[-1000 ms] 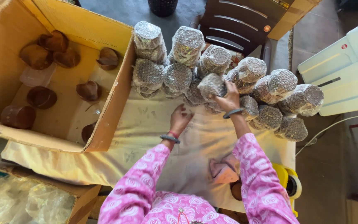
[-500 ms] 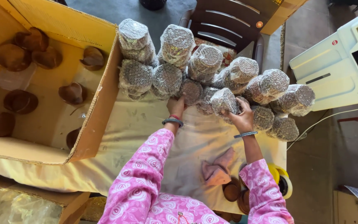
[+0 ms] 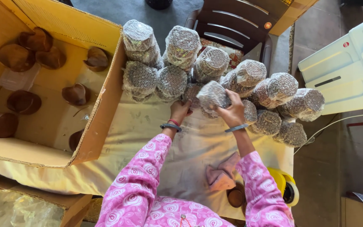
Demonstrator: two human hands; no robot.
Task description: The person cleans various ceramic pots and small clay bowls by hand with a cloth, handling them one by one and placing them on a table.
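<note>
Bubble-wrapped bundle (image 3: 213, 96), rounded and about as broad as the palm that carries it, sits at the front edge of a pile of like bundles (image 3: 215, 71) on a cream cloth-covered table (image 3: 148, 138). Right hand (image 3: 233, 112) is closed around its lower right side, thumb and fingers curled onto the wrap. Left hand (image 3: 180, 110) rests just left of it, fingers loosely bent against the neighbouring bundles; whether it grips anything cannot be told from this view.

Handling, judged: the wrap is soft and gives a little under the fingers, slightly slick plastic, so a wrapped-around grip on the sides looks safer than a pinch at the top. Contents are likely stiff, probably brown shell-like cups such as those (image 3: 76, 93) lying loose in the open cardboard box (image 3: 106, 105) at left; if so, light for its bulk and possibly breakable if dropped. One hand appears enough to carry it.

Position: bundle lies directly ahead of the person, between both hands, touching the pile behind it. Box stands well to the left, beyond the left hand. Folded pink cloth (image 3: 221, 176) and yellow tape rolls (image 3: 284, 185) lie near the right elbow. White machine (image 3: 349, 71) stands to the right, apart from the pile.
</note>
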